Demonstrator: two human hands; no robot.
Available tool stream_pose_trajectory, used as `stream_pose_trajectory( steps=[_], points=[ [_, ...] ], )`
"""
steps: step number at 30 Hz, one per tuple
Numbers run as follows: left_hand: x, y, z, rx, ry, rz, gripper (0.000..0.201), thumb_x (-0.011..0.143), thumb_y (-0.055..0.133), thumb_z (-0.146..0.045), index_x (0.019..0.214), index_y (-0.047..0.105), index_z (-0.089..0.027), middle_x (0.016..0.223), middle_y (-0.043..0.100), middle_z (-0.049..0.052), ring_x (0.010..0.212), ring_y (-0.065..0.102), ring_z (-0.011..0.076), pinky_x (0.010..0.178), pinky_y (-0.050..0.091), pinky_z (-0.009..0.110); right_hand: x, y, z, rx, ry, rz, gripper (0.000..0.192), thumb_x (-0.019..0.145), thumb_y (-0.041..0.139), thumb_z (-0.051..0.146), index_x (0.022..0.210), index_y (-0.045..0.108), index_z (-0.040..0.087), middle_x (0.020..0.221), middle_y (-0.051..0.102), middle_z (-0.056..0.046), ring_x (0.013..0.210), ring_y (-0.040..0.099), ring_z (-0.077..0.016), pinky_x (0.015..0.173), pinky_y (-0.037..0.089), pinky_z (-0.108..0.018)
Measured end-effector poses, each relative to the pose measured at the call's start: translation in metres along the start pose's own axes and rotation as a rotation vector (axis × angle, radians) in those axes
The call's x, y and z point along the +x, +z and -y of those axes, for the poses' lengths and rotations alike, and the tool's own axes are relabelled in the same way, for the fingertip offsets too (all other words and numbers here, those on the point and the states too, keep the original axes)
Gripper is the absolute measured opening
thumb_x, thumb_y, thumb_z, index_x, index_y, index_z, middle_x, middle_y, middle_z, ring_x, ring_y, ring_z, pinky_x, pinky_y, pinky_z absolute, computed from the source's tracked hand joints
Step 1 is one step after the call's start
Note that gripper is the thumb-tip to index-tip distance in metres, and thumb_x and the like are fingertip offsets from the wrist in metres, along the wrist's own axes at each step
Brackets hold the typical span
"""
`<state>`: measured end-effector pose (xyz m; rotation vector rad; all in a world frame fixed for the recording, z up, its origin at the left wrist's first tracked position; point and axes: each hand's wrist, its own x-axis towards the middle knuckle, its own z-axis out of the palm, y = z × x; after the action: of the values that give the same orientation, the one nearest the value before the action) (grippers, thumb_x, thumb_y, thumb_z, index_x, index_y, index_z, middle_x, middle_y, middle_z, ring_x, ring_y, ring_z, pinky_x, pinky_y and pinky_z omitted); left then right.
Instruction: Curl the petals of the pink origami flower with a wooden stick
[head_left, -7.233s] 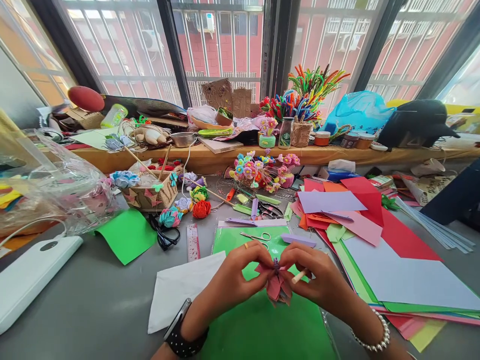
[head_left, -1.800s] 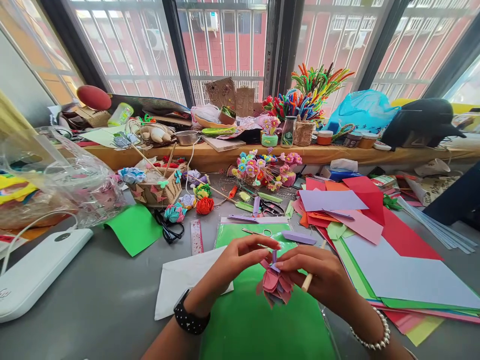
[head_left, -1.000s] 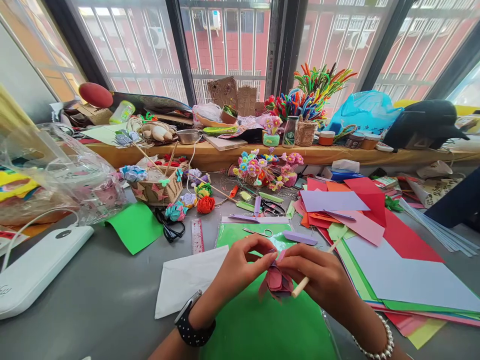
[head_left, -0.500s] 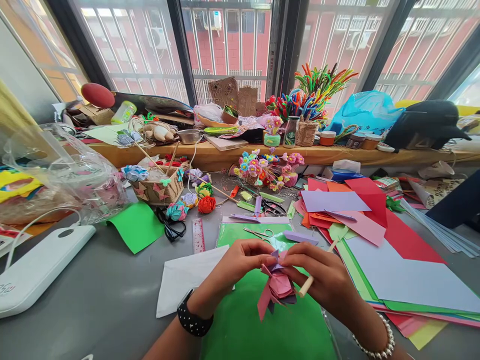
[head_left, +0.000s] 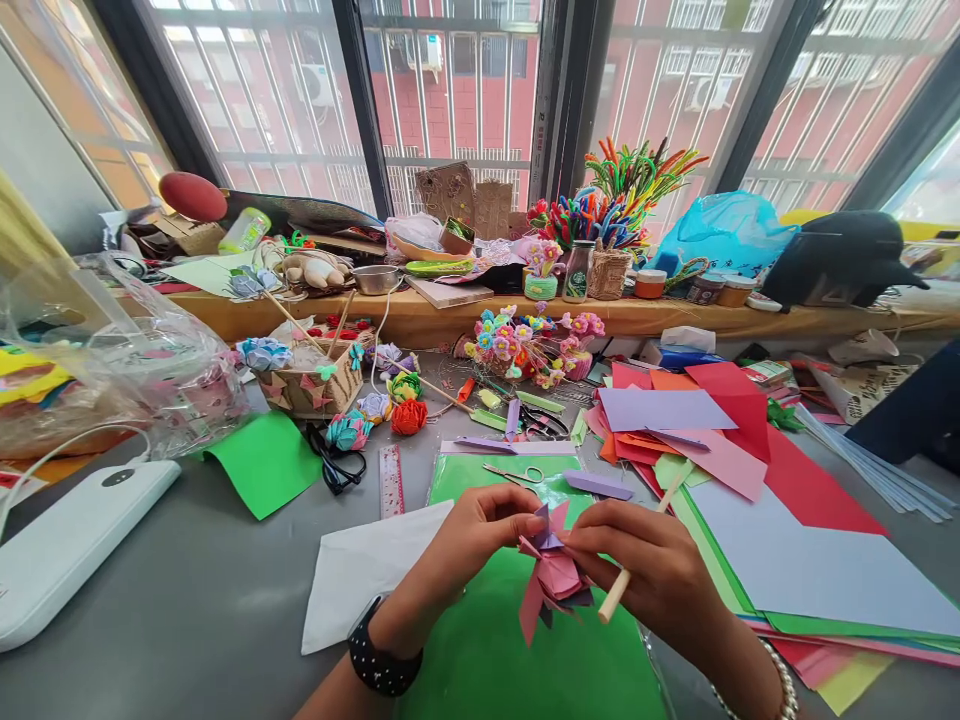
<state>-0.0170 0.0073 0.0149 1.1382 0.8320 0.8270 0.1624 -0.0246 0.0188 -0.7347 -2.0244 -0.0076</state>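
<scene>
Between my two hands is a pink and purple folded paper flower, held above the green mat. My left hand pinches its upper petals between thumb and fingertips. From the other side my right hand presses its fingertips on a purple petal. A thin wooden stick is tucked through the fingers of my right hand, its blunt end pointing down toward me. Just beyond the hands lie small scissors and a purple paper strip. The flower's underside is hidden.
Stacked coloured paper spreads on the right. A white cloth or paper lies left of the mat, near a ruler and black glasses. Farther back stand a craft basket and yarn flowers. A white power bank rests far left.
The view shifts slightly. My fingers keep their pinch on the flower while its petals turn a little, and a pink petal shows more at the top. The stick stays in my right hand.
</scene>
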Motion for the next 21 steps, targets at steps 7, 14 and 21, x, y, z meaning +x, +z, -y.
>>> stream_pose_trajectory(
  steps=[7, 14, 21],
  points=[
    [0.0007, -0.0019, 0.0005, 0.034, 0.012, 0.014, 0.013, 0.063, 0.069, -0.025, 0.066, 0.064, -0.013, 0.061, 0.059, -0.002, 0.06, 0.052, 0.0101, 0.059, 0.041, 0.021, -0.0004, -0.0006, -0.0008, -0.011, -0.002, 0.038, 0.009, 0.08, 0.057, 0.016, 0.076, 0.065, 0.016, 0.067, 0.065, -0.004, 0.058, 0.06, -0.0115, 0.051, 0.049, -0.02],
    [0.001, 0.0, -0.0004, 0.032, 0.02, 0.009, 0.012, 0.063, 0.069, -0.024, 0.064, 0.063, -0.013, 0.06, 0.058, -0.002, 0.058, 0.052, 0.0102, 0.058, 0.042, 0.021, 0.0005, -0.0023, 0.0, -0.032, -0.018, 0.052, 0.007, 0.079, 0.058, 0.015, 0.074, 0.064, 0.016, 0.067, 0.065, -0.004, 0.058, 0.061, -0.0115, 0.052, 0.049, -0.021],
    [-0.0004, 0.0017, -0.0002, 0.042, 0.019, -0.002, 0.01, 0.064, 0.067, -0.022, 0.064, 0.062, -0.013, 0.061, 0.057, -0.003, 0.059, 0.052, 0.0101, 0.058, 0.041, 0.021, 0.0008, -0.004, 0.0008, -0.016, -0.004, 0.109, 0.009, 0.078, 0.056, 0.011, 0.074, 0.063, 0.015, 0.067, 0.064, -0.004, 0.057, 0.059, -0.0115, 0.051, 0.047, -0.021]
  ],
)
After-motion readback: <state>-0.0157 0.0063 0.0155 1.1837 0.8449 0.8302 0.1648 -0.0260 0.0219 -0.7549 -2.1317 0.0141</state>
